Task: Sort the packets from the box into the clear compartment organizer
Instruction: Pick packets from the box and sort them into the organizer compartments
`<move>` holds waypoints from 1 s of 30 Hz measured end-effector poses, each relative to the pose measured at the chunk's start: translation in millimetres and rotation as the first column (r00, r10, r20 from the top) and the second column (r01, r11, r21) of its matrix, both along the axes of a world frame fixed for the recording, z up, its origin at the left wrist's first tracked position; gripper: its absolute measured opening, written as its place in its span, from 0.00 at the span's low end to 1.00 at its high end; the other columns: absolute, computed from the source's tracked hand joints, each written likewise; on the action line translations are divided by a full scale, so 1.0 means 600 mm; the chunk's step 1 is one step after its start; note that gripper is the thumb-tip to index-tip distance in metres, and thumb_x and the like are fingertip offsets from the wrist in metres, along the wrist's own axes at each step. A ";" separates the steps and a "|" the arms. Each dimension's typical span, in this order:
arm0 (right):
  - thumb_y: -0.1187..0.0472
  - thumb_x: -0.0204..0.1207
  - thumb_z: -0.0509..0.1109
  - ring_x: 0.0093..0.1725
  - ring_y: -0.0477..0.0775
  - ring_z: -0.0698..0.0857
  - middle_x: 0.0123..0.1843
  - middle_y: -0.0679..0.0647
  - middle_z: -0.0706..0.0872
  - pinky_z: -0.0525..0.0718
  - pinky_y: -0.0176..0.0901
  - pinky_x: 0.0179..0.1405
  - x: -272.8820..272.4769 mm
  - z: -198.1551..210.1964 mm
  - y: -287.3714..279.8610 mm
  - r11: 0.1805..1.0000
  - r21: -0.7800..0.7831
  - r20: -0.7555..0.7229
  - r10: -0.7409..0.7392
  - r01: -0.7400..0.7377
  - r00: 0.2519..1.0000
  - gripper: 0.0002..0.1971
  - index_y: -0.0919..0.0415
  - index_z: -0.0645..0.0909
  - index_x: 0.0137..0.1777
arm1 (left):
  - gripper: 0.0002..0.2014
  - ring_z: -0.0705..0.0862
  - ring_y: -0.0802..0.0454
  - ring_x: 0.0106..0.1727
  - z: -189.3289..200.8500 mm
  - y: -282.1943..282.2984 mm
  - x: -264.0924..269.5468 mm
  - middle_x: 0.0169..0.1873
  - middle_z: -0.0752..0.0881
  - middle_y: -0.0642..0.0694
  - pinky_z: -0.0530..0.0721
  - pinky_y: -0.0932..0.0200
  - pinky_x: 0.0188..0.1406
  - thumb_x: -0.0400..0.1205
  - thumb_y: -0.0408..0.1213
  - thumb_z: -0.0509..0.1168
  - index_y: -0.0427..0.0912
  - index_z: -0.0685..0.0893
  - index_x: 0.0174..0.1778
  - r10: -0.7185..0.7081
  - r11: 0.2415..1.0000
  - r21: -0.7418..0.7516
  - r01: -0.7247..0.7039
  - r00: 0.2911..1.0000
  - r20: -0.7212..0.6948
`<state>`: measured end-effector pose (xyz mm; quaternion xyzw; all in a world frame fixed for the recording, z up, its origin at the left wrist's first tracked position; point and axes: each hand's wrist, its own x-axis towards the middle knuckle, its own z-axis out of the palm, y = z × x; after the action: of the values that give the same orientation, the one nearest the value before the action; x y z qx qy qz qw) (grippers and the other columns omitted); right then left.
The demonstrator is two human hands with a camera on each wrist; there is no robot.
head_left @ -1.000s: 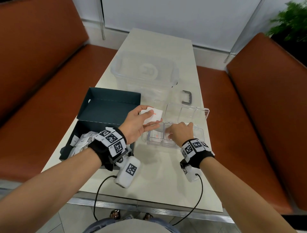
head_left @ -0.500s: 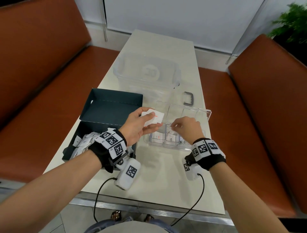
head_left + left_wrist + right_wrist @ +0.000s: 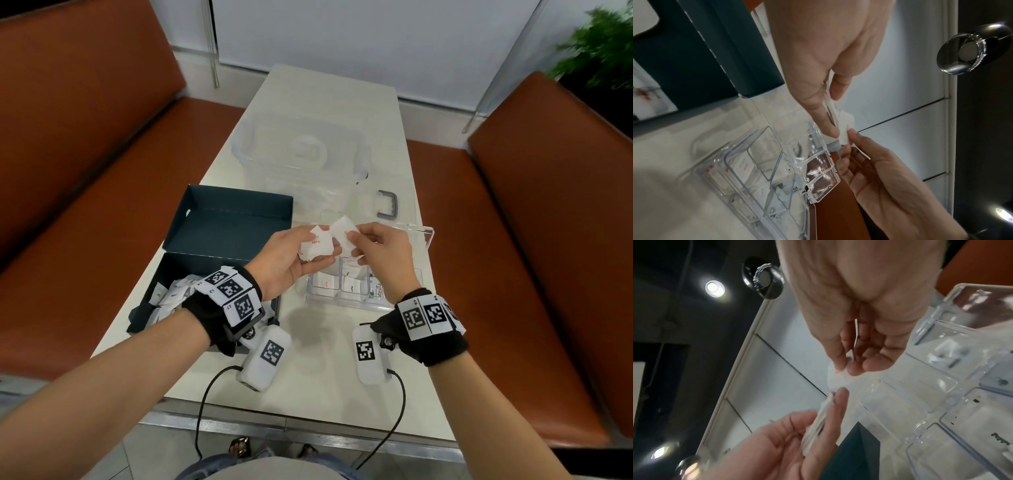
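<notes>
My left hand point(image 3: 287, 260) clamps small stack of packets point(image 3: 317, 245); right hand point(image 3: 380, 253) pinches top packet point(image 3: 344, 231) by corner, right above organizer point(image 3: 416, 274). Weak pinch, could slip into wrong compartment. Stack might fan and spill. Box point(image 3: 226, 219) just left, more inside.
</notes>
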<state>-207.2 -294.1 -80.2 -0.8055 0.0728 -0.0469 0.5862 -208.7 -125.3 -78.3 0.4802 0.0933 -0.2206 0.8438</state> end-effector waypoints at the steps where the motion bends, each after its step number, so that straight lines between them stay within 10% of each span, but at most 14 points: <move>1: 0.63 0.78 0.71 0.29 0.44 0.84 0.35 0.51 0.87 0.81 0.37 0.30 0.001 0.001 -0.004 0.997 0.068 -0.021 -0.030 0.031 0.999 0.06 0.63 0.87 0.50 | 0.14 0.90 0.39 0.55 -0.001 0.000 0.000 0.58 0.86 0.28 0.89 0.51 0.53 0.87 0.26 0.56 0.29 0.81 0.66 -0.003 1.000 -0.002 0.003 1.000 0.004; 5: 0.65 0.80 0.68 0.29 0.45 0.80 0.34 0.50 0.86 0.79 0.34 0.29 -0.003 0.013 -0.014 0.962 0.269 -0.040 0.065 -0.051 0.997 0.07 0.62 0.87 0.54 | 0.12 0.89 0.38 0.57 -0.006 0.002 -0.001 0.60 0.85 0.30 0.90 0.54 0.49 0.86 0.26 0.60 0.31 0.81 0.65 -0.008 0.996 0.088 0.003 0.999 0.052; 30: 0.63 0.71 0.79 0.28 0.45 0.81 0.32 0.53 0.86 0.84 0.36 0.32 0.009 -0.010 -0.011 0.976 0.119 -0.140 0.198 -0.182 0.970 0.05 0.63 0.86 0.42 | 0.15 0.91 0.49 0.49 -0.029 0.016 0.018 0.50 0.92 0.41 0.88 0.62 0.42 0.75 0.39 0.75 0.36 0.89 0.55 -0.104 0.977 0.197 0.084 0.990 0.096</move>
<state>-201.7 -300.6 -86.3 -0.7781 0.0416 0.0744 0.6223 -198.1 -115.7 -95.7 0.5745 0.0465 -0.2244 0.7858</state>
